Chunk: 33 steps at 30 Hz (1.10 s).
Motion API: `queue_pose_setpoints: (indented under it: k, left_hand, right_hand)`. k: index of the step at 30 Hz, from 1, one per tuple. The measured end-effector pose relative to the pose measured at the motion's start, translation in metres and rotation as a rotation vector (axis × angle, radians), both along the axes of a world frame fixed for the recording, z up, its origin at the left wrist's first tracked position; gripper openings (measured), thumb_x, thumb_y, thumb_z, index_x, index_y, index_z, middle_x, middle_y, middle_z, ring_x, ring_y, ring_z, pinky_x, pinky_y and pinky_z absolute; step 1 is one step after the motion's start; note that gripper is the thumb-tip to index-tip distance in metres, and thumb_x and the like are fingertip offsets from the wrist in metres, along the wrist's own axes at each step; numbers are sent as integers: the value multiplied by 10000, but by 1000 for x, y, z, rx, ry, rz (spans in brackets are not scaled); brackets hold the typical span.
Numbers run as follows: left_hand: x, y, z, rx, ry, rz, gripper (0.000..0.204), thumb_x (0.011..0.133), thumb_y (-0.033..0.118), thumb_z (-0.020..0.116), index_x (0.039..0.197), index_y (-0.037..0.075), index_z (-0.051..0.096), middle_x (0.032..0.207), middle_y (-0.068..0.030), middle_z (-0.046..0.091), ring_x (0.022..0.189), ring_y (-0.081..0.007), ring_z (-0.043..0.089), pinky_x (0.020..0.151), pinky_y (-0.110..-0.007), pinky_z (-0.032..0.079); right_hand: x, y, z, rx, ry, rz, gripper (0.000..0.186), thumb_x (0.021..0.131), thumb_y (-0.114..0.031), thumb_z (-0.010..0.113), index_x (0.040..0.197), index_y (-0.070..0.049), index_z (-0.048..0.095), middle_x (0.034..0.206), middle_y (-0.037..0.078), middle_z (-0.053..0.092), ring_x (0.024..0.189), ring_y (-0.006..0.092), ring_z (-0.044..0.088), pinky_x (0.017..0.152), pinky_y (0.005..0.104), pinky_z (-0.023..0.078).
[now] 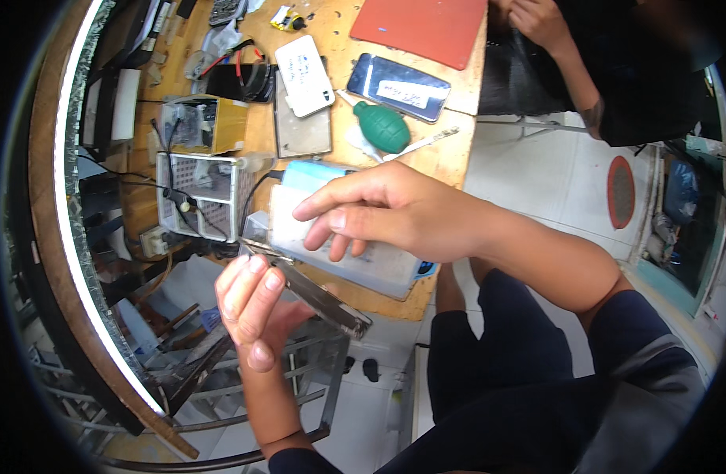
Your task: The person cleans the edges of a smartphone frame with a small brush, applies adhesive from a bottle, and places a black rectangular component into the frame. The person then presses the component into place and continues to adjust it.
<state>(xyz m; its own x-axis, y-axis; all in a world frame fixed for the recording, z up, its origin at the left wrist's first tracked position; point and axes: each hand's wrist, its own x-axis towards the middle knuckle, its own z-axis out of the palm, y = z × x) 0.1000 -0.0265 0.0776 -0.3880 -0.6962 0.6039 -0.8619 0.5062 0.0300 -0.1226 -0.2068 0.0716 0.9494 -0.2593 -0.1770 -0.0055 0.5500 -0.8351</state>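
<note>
In the lower left of the head view, my left hand [248, 304] grips a thin, dark, flat device [331, 308], held tilted beside the table edge. My right hand [363, 217] is above and right of it, fingers apart and loosely curved, with nothing visible between them. Under my right hand lie a pale, translucent flat mat or case [371, 276] and a light blue sheet [300, 174]. Just beyond are a green air blower [378, 126], a thin strip-like tool [434, 142] and a dark phone [398, 87] with a label.
The wooden bench [457, 170] also holds a white phone [303, 75], a red mat [418, 24], red-handled pliers [248, 51] and a wire organizer [197, 197] with cables. Another person's arm [568, 71] is at upper right. A metal railing [323, 395] stands lower left.
</note>
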Motion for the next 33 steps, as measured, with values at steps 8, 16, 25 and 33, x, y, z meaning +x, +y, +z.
queue_pose_setpoints:
  k: [8,16,25,33]
  left_hand:
    - [-11,7,-12,24,65,47,1182,758,364,968,1558,73,148,1384,-181,580,1190,-381,667,1024,-571,576]
    - [-17,-15,11,276,-23,-20,470,855,265,878,1246,131,655,1253,-95,725,1177,-304,704,1060,-607,521]
    - [-21,-40,19,574,-133,-70,507,737,285,905,1189,106,762,1299,-90,717,1252,-338,666,1113,-660,443]
    - [-27,-49,25,742,-183,-24,420,809,194,834,1217,115,767,1363,-54,689,1335,-292,619,1146,-577,442]
  right_hand:
    - [14,16,3,-22,-24,-50,385,1020,-141,682,1349,55,642,1130,156,744,1023,136,711,925,283,571]
    - [14,-2,-1,-235,10,-114,213,965,-68,711,1132,64,729,963,78,757,882,100,716,848,271,593]
    - [7,-10,-5,-768,125,-167,216,977,-67,617,1115,49,737,874,212,750,769,307,738,732,404,560]
    - [8,-14,-25,-963,105,-151,197,932,-46,615,1045,41,752,924,244,744,871,433,715,801,487,556]
